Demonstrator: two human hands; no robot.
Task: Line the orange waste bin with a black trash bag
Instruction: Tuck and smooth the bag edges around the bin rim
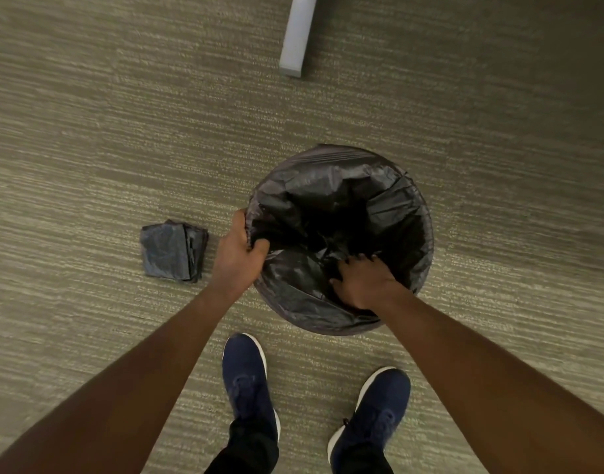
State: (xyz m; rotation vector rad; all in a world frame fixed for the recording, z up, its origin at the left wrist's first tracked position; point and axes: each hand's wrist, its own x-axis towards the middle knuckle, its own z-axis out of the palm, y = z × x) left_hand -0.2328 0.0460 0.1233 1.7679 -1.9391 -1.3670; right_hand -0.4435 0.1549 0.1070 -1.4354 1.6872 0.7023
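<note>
A round waste bin stands on the carpet, wholly covered by a black trash bag [389, 206] whose edge is folded over the rim; no orange shows. My left hand [240, 251] grips the bag's edge at the bin's left rim, thumb inside and fingers outside. My right hand [362, 278] reaches inside the bin at the near side, fingers spread and pressing the plastic down against the inner wall. The bag's middle sinks into a dark hollow.
A folded stack of dark trash bags [172, 249] lies on the carpet left of the bin. A grey furniture leg [295, 39] stands at the far side. My two blue shoes [249, 381] [376, 415] are just in front of the bin.
</note>
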